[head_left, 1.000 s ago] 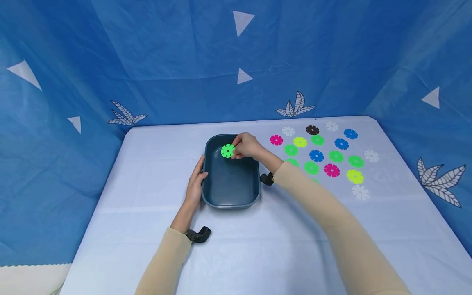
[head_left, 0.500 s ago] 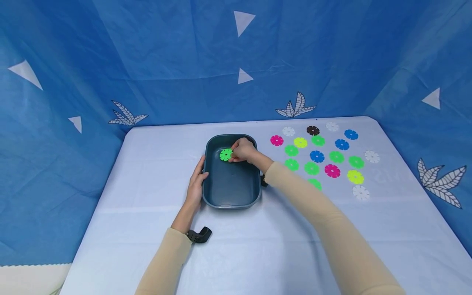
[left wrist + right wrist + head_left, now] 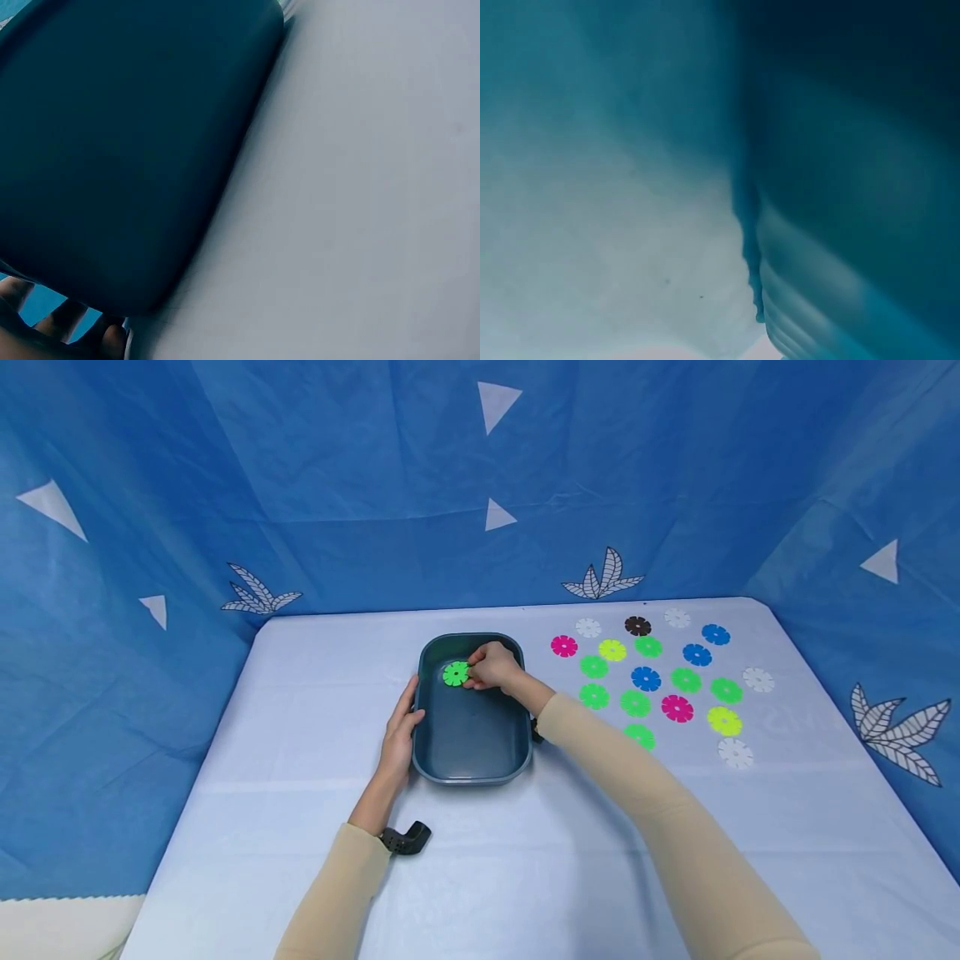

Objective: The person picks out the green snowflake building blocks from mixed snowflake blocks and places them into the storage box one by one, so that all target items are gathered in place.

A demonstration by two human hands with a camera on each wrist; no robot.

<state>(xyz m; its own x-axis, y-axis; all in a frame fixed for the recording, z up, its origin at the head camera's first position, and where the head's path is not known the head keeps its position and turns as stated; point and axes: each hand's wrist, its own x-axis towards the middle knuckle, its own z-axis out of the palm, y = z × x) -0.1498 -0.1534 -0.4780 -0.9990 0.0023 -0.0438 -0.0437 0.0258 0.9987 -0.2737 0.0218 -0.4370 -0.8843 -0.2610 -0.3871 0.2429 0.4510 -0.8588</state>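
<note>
My right hand [image 3: 493, 667] reaches into a dark blue-green rectangular plastic basin [image 3: 472, 779] and pinches a green notched plastic disc [image 3: 454, 674] at its right edge. That disc is in the far part of the basin; whether it touches the bottom I cannot tell. Along the outer left side of the basin lies my left hand [image 3: 395, 739], fingers extended and thumb against the rim. Part of this hand [image 3: 56, 330] shows beside the basin wall [image 3: 135, 150] in the left wrist view. The right wrist view is dark and blurred, with only the basin wall [image 3: 870, 165] close up.
Right of the basin, several notched discs lie flat on the white tablecloth [image 3: 300, 693], among them a pink disc [image 3: 677, 708], a brown disc [image 3: 637, 626] and a blue disc [image 3: 646, 678]. A blue curtain [image 3: 375, 485] stands behind and on both sides.
My right hand has moved lower and slightly nearer in the basin, with the green disc shifting a little left. My left hand and the basin stay put.
</note>
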